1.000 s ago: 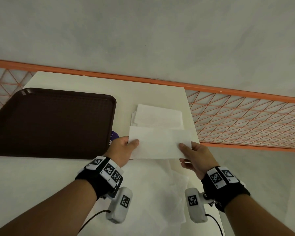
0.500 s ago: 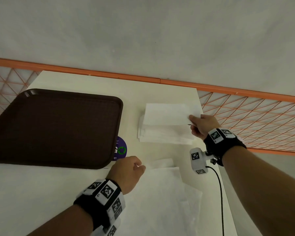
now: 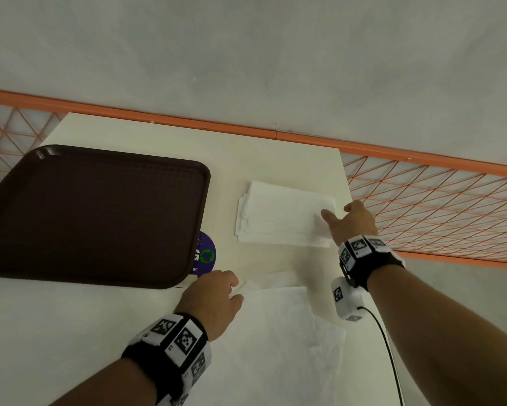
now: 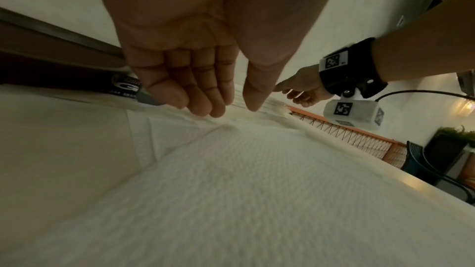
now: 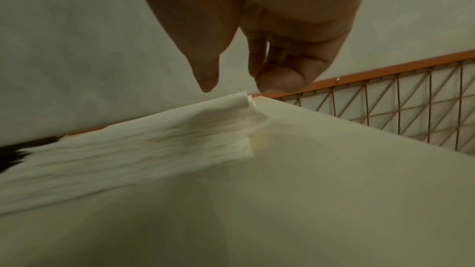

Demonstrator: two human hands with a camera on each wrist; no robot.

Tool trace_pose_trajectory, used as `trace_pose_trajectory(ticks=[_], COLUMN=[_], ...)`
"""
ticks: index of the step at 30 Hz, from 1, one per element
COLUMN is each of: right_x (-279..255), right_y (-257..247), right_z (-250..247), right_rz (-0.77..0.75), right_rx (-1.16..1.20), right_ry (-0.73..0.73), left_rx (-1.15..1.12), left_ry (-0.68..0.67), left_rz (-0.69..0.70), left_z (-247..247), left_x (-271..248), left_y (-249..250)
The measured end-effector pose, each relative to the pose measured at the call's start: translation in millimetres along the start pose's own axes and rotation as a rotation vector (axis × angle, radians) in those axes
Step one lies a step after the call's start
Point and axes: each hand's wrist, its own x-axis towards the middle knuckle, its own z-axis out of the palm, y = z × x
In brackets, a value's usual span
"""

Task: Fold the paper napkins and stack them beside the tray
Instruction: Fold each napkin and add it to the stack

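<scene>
A stack of folded white napkins (image 3: 281, 215) (image 5: 144, 149) lies on the table to the right of the dark brown tray (image 3: 94, 212). My right hand (image 3: 334, 213) (image 5: 231, 86) hovers at the stack's right end, thumb and fingers apart, holding nothing. Nearer to me is a pile of unfolded napkins (image 3: 275, 341) (image 4: 231, 180). My left hand (image 3: 239, 291) (image 4: 231, 109) is at that pile's far left corner with loosely curled fingers and nothing pinched between them; whether the tips touch the paper is unclear.
A round purple sticker (image 3: 205, 256) shows on the white table (image 3: 158, 148) beside the tray's near right corner. The table's right edge runs close to the stack, with an orange mesh fence (image 3: 436, 206) beyond. A black cable (image 3: 387, 347) hangs from my right wrist.
Both hands held a folded napkin a second ago. My right hand carried it onto the stack and has let go. My left hand dropped back to the unfolded pile.
</scene>
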Motion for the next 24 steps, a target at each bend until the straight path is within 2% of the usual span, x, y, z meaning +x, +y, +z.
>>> trace_pose_trajectory(ticks=[2, 4, 7, 9, 15, 20, 24], right_x=[-24, -53, -95, -110, -121, -128, -132], right_y=[7, 16, 31, 35, 23, 26, 25], right_z=[0, 7, 20, 26, 23, 20, 21], right_rz=[-0.088, -0.235, -0.528, -0.631, -0.685, -0.703, -0.651], right_rx=[0.010, -0.003, -0.216, -0.361, -0.538, -0.547, -0.519], right_ry=[-0.013, -0.141, -0.412, -0.482, -0.442, -0.412, -0.469], left_rx=[0.045, 0.097, 0.187, 0.246, 0.332, 0.329, 0.322], left_ry=[-0.024, -0.042, -0.064, -0.064, -0.024, 0.004, -0.018], left_rz=[0.017, 0.047, 0.083, 0.098, 0.102, 0.115, 0.089], left_z=[3, 7, 12, 14, 21, 22, 21], left_x=[-3, -4, -5, -6, -12, -14, -15], left_y=[1, 2, 2, 4, 5, 5, 6])
